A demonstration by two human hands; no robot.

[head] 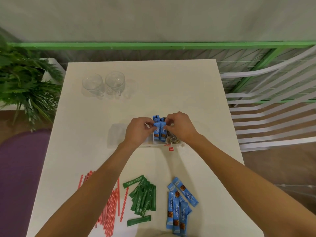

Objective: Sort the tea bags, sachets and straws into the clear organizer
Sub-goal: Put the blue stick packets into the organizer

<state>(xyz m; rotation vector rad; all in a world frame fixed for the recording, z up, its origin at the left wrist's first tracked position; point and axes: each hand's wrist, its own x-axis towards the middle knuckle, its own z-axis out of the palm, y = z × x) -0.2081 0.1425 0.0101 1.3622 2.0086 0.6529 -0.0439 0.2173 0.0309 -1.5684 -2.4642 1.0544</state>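
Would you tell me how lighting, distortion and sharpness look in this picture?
Head view: even light, the glass mugs cast only faint shadows and look hazy; wide-angle perspective stretches the forearms toward the lower corners; print on the loose blue sachets is legible.

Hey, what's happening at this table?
A person is sorting drink supplies. The left hand and right hand pinch blue coffee sachets standing in the clear organizer, beside its compartment of tea bags. Red straws, green sachets and loose blue sachets lie nearer the person, not yet sorted.
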